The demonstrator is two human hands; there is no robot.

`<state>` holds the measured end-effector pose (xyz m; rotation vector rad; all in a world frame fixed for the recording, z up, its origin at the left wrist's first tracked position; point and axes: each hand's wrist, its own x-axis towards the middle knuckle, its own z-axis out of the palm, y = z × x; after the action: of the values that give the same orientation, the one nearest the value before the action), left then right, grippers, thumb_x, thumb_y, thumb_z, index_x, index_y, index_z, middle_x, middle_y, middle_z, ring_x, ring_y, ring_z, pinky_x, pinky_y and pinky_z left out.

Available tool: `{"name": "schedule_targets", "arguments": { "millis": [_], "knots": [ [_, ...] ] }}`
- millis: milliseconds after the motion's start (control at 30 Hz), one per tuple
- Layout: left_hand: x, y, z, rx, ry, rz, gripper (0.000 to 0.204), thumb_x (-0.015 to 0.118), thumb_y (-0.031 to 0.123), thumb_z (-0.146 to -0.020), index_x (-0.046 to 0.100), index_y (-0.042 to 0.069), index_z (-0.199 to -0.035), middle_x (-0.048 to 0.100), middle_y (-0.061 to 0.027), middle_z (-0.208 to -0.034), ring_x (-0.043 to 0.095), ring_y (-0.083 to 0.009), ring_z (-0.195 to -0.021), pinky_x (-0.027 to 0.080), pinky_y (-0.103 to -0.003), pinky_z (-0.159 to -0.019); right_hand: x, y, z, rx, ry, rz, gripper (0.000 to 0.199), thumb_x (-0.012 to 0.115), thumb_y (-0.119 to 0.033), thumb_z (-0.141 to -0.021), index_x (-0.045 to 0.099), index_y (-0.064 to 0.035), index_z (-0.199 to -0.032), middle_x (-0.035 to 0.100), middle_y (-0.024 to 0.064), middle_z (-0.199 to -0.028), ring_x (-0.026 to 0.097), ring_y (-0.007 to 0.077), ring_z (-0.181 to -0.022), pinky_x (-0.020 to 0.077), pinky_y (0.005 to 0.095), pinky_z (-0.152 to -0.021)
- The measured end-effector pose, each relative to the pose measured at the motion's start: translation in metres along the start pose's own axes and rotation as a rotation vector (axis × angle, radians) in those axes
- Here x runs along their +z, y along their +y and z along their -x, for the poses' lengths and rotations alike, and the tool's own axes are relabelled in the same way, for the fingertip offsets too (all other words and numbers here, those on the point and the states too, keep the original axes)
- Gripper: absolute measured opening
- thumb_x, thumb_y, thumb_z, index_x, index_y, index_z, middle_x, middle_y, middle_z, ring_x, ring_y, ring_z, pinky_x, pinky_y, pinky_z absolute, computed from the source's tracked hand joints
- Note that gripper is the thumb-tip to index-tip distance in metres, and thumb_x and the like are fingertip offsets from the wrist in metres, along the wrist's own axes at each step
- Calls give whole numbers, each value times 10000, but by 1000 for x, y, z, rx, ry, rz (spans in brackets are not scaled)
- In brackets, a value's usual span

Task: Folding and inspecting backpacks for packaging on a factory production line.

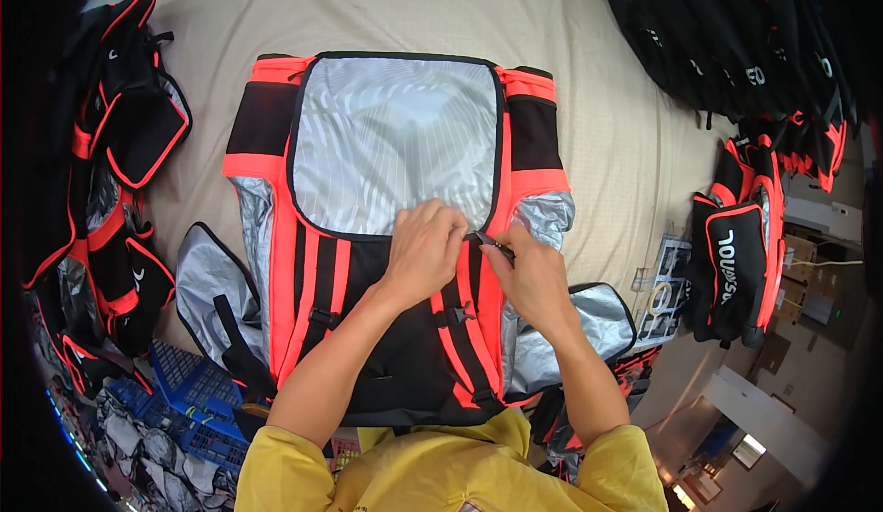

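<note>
A black backpack [377, 346] with neon coral trim and shoulder straps lies before me on the cloth-covered table. Its silver-lined flap [395, 135], edged in black binding, is laid back toward the far side. Over the flap's near edge, my left hand [428, 250] has its fingers curled down, closed on the fabric there. Just right of it, my right hand [533, 277] grips a small dark pointed tool [498, 247] that looks like thread snips. Its tip is at the flap's near right corner, by the top of the right strap. The fingertips of my left hand are partly hidden.
Silver-lined side flaps [216, 282] spread out on both sides of the backpack. More black and coral bags pile up at the left [120, 144] and far right [727, 34]. A blue plastic crate [198, 402] stands below the table at the left.
</note>
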<state>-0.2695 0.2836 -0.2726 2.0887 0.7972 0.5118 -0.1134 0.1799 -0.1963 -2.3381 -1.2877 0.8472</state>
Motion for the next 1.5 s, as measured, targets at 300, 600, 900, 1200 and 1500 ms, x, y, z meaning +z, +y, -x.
{"name": "schedule_targets", "arguments": {
  "millis": [300, 600, 900, 1200, 1500],
  "knots": [
    [0, -1, 0, -11, -6, 25, 48, 654, 91, -973, 607, 100, -979, 607, -69, -941, 612, -314, -922, 384, -438, -822, -5, -4, -2, 65, -79, -155, 263, 808, -177, -951, 689, 44, -1032, 763, 241, -890, 745, 361, -745, 551, 411, -669],
    [1, -1, -1, -18, -5, 25, 41, 650, 93, -975, 610, 100, -974, 605, -70, -937, 609, -316, -917, 384, -439, -817, -3, -1, -4, -1, -81, -93, 261, 806, -171, -949, 688, 47, -1031, 765, 236, -890, 745, 370, -748, 548, 419, -664],
    [-17, 1, 9, -56, -49, 226, 45, 675, 94, -962, 636, 71, -959, 626, -114, -1048, 600, -345, -1020, 424, -471, -911, -6, -5, -5, 69, -105, -101, 261, 804, -174, -952, 695, 48, -1034, 767, 237, -892, 761, 356, -759, 556, 410, -665],
    [-21, 41, 46, 43, 152, 40, 172, 811, 150, -896, 700, 20, -917, 664, -160, -1119, 646, -381, -1053, 530, -504, -906, -7, -1, -7, 31, -32, -108, 260, 804, -176, -965, 700, 33, -1077, 792, 190, -936, 778, 268, -820, 572, 351, -730],
    [-12, 73, 16, -1190, 127, 1367, 360, 665, 321, -1076, 671, -36, -1030, 772, -117, -966, 675, -123, -595, 492, -261, -482, -9, 1, -8, 2, 73, -266, 249, 745, -160, -1021, 675, 12, -1188, 792, 149, -1014, 756, 223, -912, 570, 328, -823]
  ]
}}
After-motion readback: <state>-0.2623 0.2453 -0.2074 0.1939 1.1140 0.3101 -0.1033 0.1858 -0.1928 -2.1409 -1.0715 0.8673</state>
